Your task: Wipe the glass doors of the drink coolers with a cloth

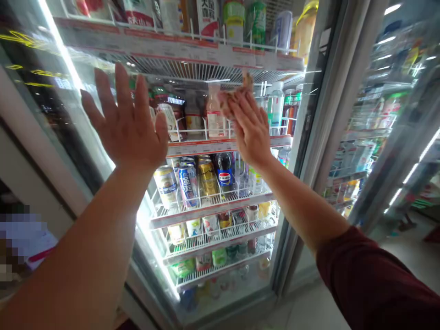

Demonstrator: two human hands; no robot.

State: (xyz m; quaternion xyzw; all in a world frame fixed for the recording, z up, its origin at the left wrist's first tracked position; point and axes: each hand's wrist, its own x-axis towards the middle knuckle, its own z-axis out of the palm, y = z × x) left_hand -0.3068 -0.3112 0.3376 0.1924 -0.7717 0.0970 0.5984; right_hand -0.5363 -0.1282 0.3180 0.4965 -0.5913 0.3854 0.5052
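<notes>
My left hand [128,120] is spread wide with its palm toward the glass door [240,286] of a lit drinks cooler; whether the palm touches the glass I cannot tell. Under the fingers of my right hand [252,130] is a crumpled brownish cloth [227,103], held against the glass. Part of the cloth pokes out above the fingertips, and the rest is hidden beneath the hand. Behind the glass between my hands stands a pale pink bottle [213,117].
Wire shelves hold bottles and cans, including a Pepsi bottle [224,172] and a gold can [207,178]. A metal door frame [311,151] runs down the right side. Beyond it is another stocked cooler [364,151]. A bright light strip [63,46] lines the left edge.
</notes>
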